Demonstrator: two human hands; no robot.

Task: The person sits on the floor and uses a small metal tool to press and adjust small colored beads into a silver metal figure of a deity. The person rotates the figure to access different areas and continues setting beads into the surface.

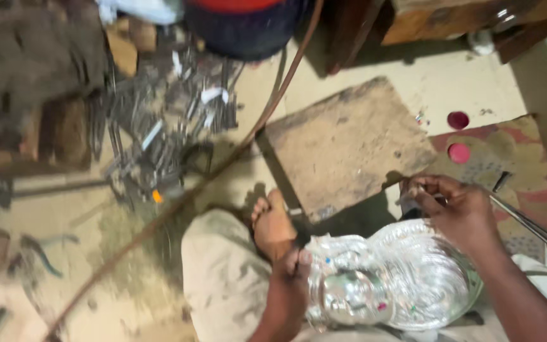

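A person sits on the floor holding an embossed silver piece on their lap with both hands.

The silver piece (394, 278), shiny and moulded in relief, rests on the lap over pale trousers (223, 278), just beside a bare foot (272, 225). The left hand (289, 278) grips its left edge, fingers closed on it. The right hand (457, 206) sits at its upper right edge, fingers curled around a thin metal tool (527, 225) that slants away to the right. Beyond the foot a worn square board (346, 142) lies on the floor. A long thin hose (178, 202) crosses the floor diagonally. Farther left lies a blurred heap of metal tools (159, 126). Two small pink caps (458, 136) lie near a patterned mat (514, 158) on the right.
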